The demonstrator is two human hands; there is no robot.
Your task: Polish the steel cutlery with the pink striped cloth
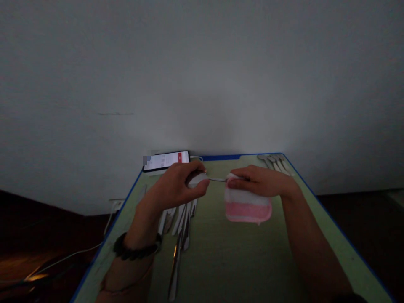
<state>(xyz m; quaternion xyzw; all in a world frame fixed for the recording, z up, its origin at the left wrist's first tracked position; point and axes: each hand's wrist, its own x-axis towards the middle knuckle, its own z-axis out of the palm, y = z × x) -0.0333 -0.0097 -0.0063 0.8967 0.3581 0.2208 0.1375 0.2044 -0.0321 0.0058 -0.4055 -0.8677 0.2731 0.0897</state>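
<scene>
Above the table, my left hand [181, 183] is closed around the broad head of a spoon [198, 180], its thumb and fingers pinching it. The thin handle runs level to the right, and its far end disappears under a pink and white cloth [248, 210]. My right hand [259, 180] grips that cloth from above, fingers pressed together, with the lower part hanging free. Below my left hand lies a loose pile of metal cutlery [181, 227], partly hidden by the wrist. Several spoons or forks [276, 164] rest side by side at the table's back right corner; their exact kind is hard to make out.
The green table [227, 261] has a blue edge and meets a grey wall [202, 84] at the back. A lit phone [166, 161] lies at the back left with a white cable [197, 157]. Another white cable [75, 253] hangs left of the table. The room is dim.
</scene>
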